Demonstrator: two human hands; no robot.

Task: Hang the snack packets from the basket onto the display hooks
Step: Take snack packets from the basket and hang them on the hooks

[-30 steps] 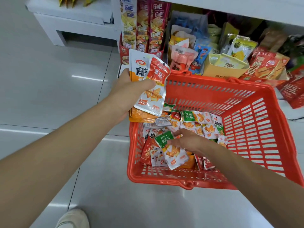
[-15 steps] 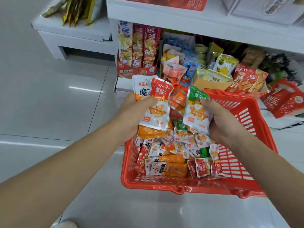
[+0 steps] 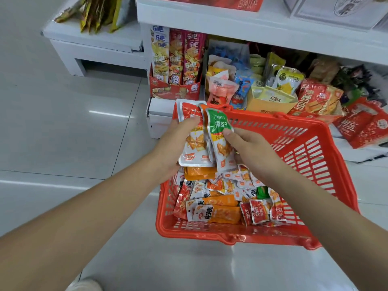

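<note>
Above the red basket (image 3: pixel 310 143) of snack packets (image 3: pixel 218 211), the left hand (image 3: pixel 174 143) grips a packet stack (image 3: pixel 194 143) while the right hand (image 3: pixel 249 145) pinches a green-topped packet (image 3: pixel 218 127) against it; best to align hang-holes before any hooks, none visible.

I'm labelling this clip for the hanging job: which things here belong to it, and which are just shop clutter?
Part of the job:
- red basket
- loose packets inside it
- red-topped packets in the left hand
- green-topped packet in the right hand

Just lying about:
- shelf snacks
- tall snack box
- yellow packs on the side shelf

No display hooks are in view.
</note>
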